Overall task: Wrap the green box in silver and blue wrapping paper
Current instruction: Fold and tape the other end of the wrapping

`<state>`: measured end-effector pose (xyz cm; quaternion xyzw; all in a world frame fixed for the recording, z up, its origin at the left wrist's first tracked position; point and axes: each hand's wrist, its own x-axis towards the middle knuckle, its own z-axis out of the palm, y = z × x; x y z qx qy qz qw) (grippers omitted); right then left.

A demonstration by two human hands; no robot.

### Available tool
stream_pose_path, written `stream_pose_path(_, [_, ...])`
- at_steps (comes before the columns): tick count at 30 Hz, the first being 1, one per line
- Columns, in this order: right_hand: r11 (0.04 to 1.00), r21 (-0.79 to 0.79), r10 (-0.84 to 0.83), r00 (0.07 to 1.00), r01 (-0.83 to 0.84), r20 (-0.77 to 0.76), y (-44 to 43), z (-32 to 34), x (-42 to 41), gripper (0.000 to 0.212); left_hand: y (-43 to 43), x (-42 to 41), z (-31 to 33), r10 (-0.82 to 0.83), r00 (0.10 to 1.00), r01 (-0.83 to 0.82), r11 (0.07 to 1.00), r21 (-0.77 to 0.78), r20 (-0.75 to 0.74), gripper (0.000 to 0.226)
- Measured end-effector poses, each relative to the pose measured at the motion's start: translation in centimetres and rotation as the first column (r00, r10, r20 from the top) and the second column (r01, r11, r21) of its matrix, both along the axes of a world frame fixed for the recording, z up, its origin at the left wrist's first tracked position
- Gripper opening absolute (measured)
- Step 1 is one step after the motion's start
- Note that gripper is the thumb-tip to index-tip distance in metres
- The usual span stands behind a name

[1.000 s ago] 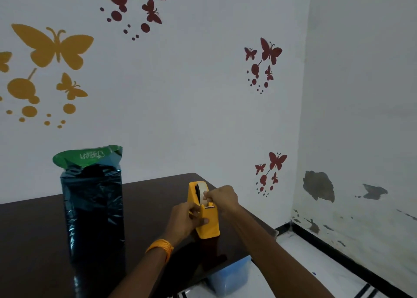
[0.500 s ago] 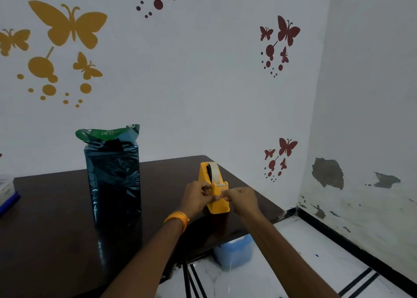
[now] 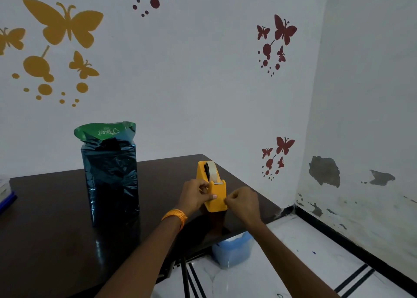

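The dark table (image 3: 56, 241) in front of me carries everything but one item. The biggest thing on it is the one green box (image 3: 106, 131), standing upright toward the back left, well apart from my hands. Shiny, crinkled dark-blue wrapping paper (image 3: 110, 180) sheathes its sides from the tabletop up. The top is not closed over, so a green flap with pale lettering shows above the paper's edge.

On the floor, partly under the table's near right edge, is one pale blue tub (image 3: 232, 250); I cannot make out what is in it.

One yellow tape dispenser (image 3: 217, 196) stands near the table's right edge, holding a single pale roll of tape (image 3: 211, 171) in its slot.

Both my hands are at the dispenser. My left hand (image 3: 195, 196) grips its left side, fingers wrapped round the edge and thumb laid across the front. My right hand (image 3: 242, 201) is curled, its fingertips pinched together right at the dispenser's lower front corner. I cannot tell whether they hold a strip of tape.

One orange bangle (image 3: 175, 216) sits on my left wrist.
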<state>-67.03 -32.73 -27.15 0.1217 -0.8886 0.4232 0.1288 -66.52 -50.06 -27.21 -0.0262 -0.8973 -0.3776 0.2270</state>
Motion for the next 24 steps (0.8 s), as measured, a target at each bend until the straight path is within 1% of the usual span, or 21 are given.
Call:
stream_pose_path(1, [1.000,-0.023,-0.002,0.998,0.000,-0.065,0.2,0.1,0.2,0.026,0.0,0.0,0.1,-0.001,1.000,0.001,1.000,-0.010,0.001,0.050])
stream_pose_path(3, [0.998,-0.039,0.047,0.986,-0.054,-0.159,-0.1,0.9,0.8,0.024,-0.2,0.6,0.6,-0.014,0.999,0.017,0.998,-0.065,0.045,0.054])
stream_pose_path(5, [0.990,-0.066,0.103,0.968,-0.121,-0.228,-1.0,2.3,1.4,0.012,-0.9,1.7,1.6,0.000,0.998,0.009,0.988,-0.153,0.057,0.054])
stream_pose_path(6, [0.981,-0.118,0.120,0.959,-0.154,-0.258,-1.5,2.9,1.7,0.005,-1.3,2.5,2.5,0.031,0.999,-0.027,0.982,-0.188,0.018,0.047])
stream_pose_path(7, [0.964,-0.186,0.135,0.950,-0.191,-0.281,-2.2,3.5,1.9,0.003,-2.0,3.4,3.6,0.059,0.997,-0.068,0.976,-0.205,-0.049,0.038])
stream_pose_path(8, [0.940,-0.247,0.155,0.942,-0.233,-0.299,-2.8,4.0,2.0,0.010,-2.5,4.3,4.9,0.086,0.989,-0.109,0.975,-0.196,-0.122,0.029])
stream_pose_path(10, [0.872,-0.348,0.247,0.923,-0.345,-0.296,-5.4,5.1,2.5,0.022,-4.8,6.6,8.0,0.173,0.944,-0.229,0.956,-0.184,-0.280,0.014])
stream_pose_path(11, [0.830,-0.385,0.312,0.908,-0.404,-0.281,-7.1,5.5,2.7,0.028,-6.3,7.8,9.6,0.221,0.909,-0.305,0.931,-0.202,-0.353,0.011])
stream_pose_path(13, [0.753,-0.441,0.419,0.873,-0.488,-0.250,-10.1,6.5,3.0,0.042,-8.6,9.7,12.6,0.260,0.866,-0.385,0.892,-0.236,-0.428,0.012])
stream_pose_path(15, [0.712,-0.429,0.499,0.830,-0.556,-0.247,-12.7,7.5,3.0,0.058,-10.3,11.4,15.1,0.266,0.843,-0.424,0.864,-0.272,-0.469,0.011])
stream_pose_path(17, [0.681,-0.394,0.562,0.785,-0.617,-0.260,-15.3,8.4,3.1,0.072,-11.8,12.9,17.2,0.296,0.807,-0.496,0.810,-0.313,-0.512,0.009])
stream_pose_path(18, [0.668,-0.380,0.588,0.767,-0.640,-0.259,-16.4,8.7,3.0,0.080,-12.6,13.3,18.1,0.321,0.790,-0.531,0.784,-0.322,-0.522,0.012])
stream_pose_path(20, [0.639,-0.379,0.633,0.737,-0.669,-0.235,-18.5,9.1,2.7,0.094,-14.1,13.7,19.4,0.418,0.776,-0.595,0.732,-0.331,-0.473,0.028])
stream_pose_path(22, [0.618,-0.404,0.654,0.726,-0.675,-0.213,-20.1,9.3,2.2,0.103,-15.1,13.3,20.2,0.514,0.784,-0.620,0.679,-0.394,-0.348,0.045])
stream_pose_path(24, [0.612,-0.414,0.654,0.725,-0.674,-0.214,-21.3,9.3,1.6,0.108,-15.5,12.5,20.5,0.547,0.809,-0.580,0.686,-0.440,-0.214,0.055])
